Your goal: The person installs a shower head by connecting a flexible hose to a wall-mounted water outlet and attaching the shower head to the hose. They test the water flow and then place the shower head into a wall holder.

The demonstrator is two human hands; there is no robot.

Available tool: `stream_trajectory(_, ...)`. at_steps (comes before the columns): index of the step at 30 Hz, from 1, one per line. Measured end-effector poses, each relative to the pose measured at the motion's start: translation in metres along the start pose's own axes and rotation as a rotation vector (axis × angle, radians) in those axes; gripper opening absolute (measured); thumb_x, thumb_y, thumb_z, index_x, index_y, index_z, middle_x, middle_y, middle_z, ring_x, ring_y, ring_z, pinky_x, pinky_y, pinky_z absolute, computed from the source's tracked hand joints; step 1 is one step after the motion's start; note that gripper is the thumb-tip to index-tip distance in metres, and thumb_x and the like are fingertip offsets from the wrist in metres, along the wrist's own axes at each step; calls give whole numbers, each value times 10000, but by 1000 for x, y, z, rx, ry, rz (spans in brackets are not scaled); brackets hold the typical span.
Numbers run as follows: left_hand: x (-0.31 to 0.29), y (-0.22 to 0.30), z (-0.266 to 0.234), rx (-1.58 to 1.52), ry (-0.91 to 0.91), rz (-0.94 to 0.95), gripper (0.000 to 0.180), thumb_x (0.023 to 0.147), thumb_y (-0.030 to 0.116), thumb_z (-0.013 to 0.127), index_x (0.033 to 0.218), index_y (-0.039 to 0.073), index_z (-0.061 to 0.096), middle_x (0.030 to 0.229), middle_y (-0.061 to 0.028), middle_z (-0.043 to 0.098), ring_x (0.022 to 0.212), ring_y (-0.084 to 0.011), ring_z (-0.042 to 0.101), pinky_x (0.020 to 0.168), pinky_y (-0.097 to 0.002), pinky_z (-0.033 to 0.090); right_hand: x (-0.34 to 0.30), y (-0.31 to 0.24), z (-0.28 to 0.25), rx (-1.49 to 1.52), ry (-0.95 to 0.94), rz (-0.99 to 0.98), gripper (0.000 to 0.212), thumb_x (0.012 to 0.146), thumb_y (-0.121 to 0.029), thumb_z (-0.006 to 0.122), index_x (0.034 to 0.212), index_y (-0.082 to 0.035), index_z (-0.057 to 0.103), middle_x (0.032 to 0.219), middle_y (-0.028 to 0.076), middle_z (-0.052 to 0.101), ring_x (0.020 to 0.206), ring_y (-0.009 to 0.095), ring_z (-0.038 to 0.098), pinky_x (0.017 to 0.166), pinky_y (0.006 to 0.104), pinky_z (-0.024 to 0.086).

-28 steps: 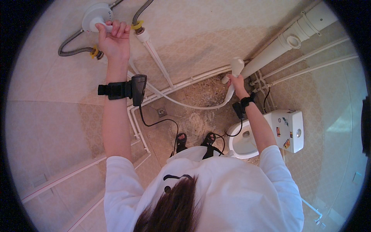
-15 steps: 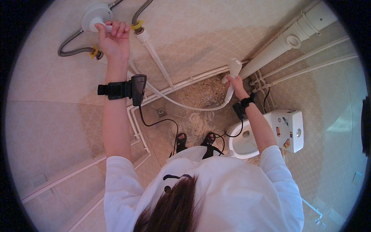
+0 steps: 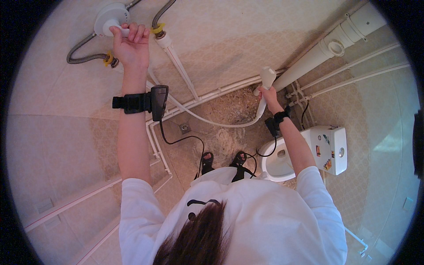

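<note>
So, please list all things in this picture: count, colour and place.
Shower mixer: one, white, upper-left wall
Mixer lever: one, white, on mixer
Braided hoses: at least two, grey, beside mixer
Fittings: two, yellow, at hose ends
Shower head: one, white, right of centre
Shower hose: one, white, curving above the floor
Thick pipe: one, white, upper right
Thin pipes: several, white, along walls
Toilet: one, white, right side
Floor drain: one, grey, left of centre
Wrist devices: two, black, one per wrist
Cables: at least two, black, near them
Sandals: two, black, on the feet
Shirt: one, white, lower centre
Hair: one hank, dark, lower centre
Left hand: one, bare, gripping the lever
Right hand: one, bare, holding shower head
</note>
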State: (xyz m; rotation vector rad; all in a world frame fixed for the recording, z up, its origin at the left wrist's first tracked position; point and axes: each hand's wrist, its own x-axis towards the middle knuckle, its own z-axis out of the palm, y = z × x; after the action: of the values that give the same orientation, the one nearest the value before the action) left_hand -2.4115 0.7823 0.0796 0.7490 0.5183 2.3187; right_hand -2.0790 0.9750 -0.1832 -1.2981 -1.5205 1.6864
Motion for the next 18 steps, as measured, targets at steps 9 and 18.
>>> stream_trajectory(9,-1,-2,2,16,3,6,331,853,423,441,749,108,436,543,24,260,505,-103,240,568,-259,267,6,6,-2,-20,-12,-34,117,708,-86,572,673,-16,486,491,53,491,374,157,486,363,287,385)
stream_trajectory(18,-1,0,-1,-61,-36,-12,326,871,389,403,752,90,456,543,12,275,494,-109,268,560,-260,280,-2,-2,1,27,-3,-17,116,707,-76,579,679,-14,485,490,57,488,381,159,484,375,291,377)
